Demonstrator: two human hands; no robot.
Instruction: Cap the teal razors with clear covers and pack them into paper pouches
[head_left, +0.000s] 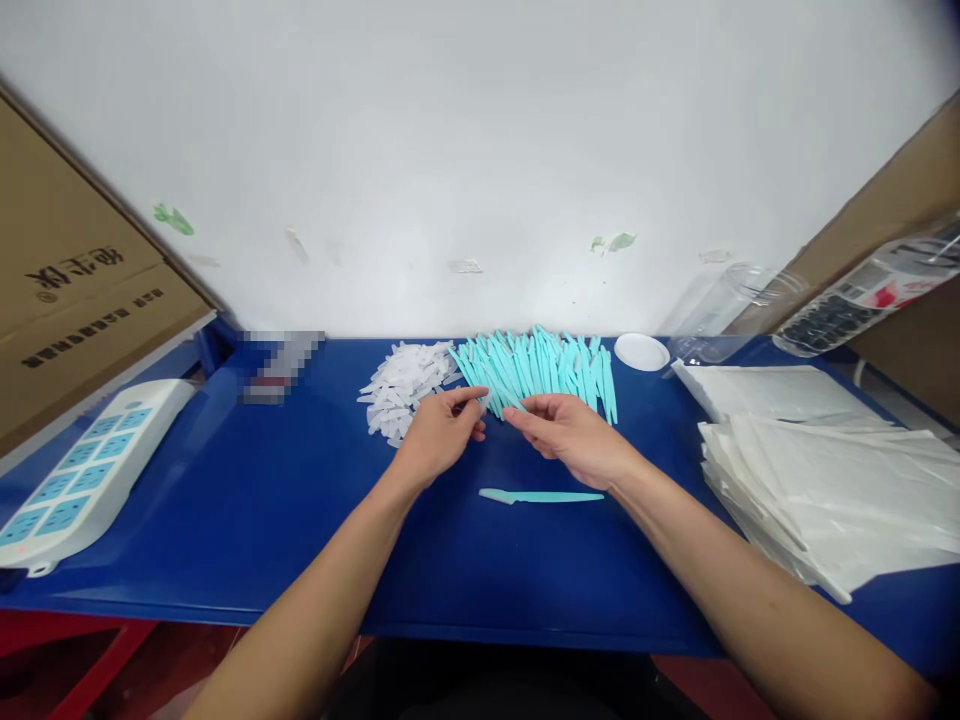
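My left hand pinches a small whitish cap between thumb and fingertips. Facing it a short way off, my right hand is closed on a turquoise eyebrow razor, mostly hidden by the fingers; its pale tip points towards the cap. Behind the left hand lies a heap of white blade caps. A pile of turquoise eyebrow razors spreads behind both hands. One single eyebrow razor lies crosswise on the blue table, nearer to me, with a whitish cover at its left end.
On the left are a power strip and a cardboard box. White packets are stacked at the right. Behind them stand a round white lid, a clear plastic jar and a tilted bottle. A white wall closes the back.
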